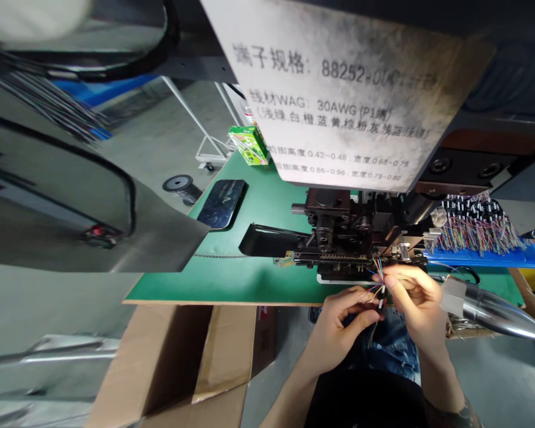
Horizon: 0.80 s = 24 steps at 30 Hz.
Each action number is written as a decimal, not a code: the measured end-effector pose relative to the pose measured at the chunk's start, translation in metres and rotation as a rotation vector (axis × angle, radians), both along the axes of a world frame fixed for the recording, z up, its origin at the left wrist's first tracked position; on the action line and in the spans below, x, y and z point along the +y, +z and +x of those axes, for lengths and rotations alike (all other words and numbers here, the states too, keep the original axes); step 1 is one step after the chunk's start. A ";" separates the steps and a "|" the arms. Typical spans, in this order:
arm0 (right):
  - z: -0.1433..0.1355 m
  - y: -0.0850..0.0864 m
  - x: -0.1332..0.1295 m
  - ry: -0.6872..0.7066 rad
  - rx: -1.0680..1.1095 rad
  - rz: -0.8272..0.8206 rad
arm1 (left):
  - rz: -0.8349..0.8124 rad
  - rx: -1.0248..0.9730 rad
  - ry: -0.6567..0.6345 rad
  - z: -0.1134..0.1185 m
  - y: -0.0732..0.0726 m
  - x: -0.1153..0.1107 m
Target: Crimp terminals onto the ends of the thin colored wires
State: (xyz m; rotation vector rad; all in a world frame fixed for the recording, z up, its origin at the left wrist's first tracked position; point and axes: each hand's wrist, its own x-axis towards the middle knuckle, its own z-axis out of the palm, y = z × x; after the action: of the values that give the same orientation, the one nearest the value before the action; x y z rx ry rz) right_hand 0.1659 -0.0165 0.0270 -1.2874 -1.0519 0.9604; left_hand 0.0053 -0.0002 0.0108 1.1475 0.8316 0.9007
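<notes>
The wire bundle (382,289) is at the near edge of the table (232,285), right of that edge's middle, just before the machine (339,238). The left hand (341,324) pinches it low; the right hand (414,297) closes thumb and forefinger near the strands. It looks light and limp, the strands easily bent; the pale band (381,303) likely grips best.

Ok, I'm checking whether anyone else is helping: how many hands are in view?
2: the left hand and the right hand, both at the coloured wires in front of the black machine. Any others would be hidden.
</notes>
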 end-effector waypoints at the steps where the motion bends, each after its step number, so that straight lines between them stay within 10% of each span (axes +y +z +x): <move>1: 0.002 0.000 0.000 -0.011 -0.074 0.025 | 0.012 0.013 0.001 -0.002 0.001 0.000; 5: 0.012 0.005 0.001 0.020 -0.363 0.231 | 0.034 0.016 -0.064 -0.014 0.006 0.003; 10: 0.016 0.008 -0.006 0.164 -0.231 0.169 | -0.145 -0.121 -0.255 -0.023 0.007 0.006; 24: 0.003 0.005 0.001 0.014 0.065 -0.044 | 0.034 0.045 -0.001 -0.003 -0.003 0.003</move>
State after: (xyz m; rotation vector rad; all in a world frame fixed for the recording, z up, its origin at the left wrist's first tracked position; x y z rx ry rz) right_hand 0.1694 -0.0150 0.0322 -1.2780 -0.9956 1.0351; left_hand 0.0020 0.0031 0.0074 1.2010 0.8551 0.8940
